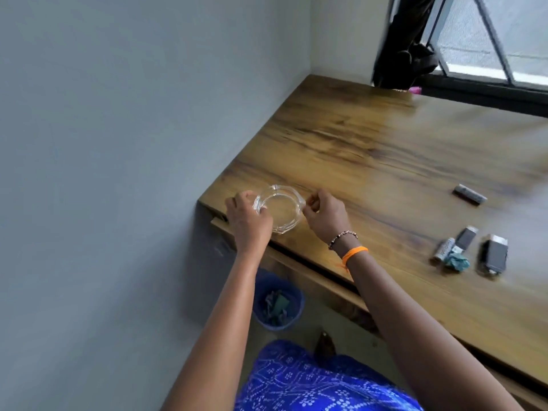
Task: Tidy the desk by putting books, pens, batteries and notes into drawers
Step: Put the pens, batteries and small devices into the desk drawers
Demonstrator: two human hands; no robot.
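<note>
Both hands, left [249, 221] and right [324, 215], clamp a glass ashtray [278, 207] at the wooden desk's [370, 149] wall-side corner; apparent batteries [444, 249] lie well right.

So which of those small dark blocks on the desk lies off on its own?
The dark block farthest back on the desk. The other two lie nearer the front edge, beside a battery and a crumpled green scrap.

Clear, glossy glass dish [278, 207] between both hands; smooth, semi-gloss wood-grain desk [370, 149] beneath; crumpled paper [456, 261] right of them.
</note>
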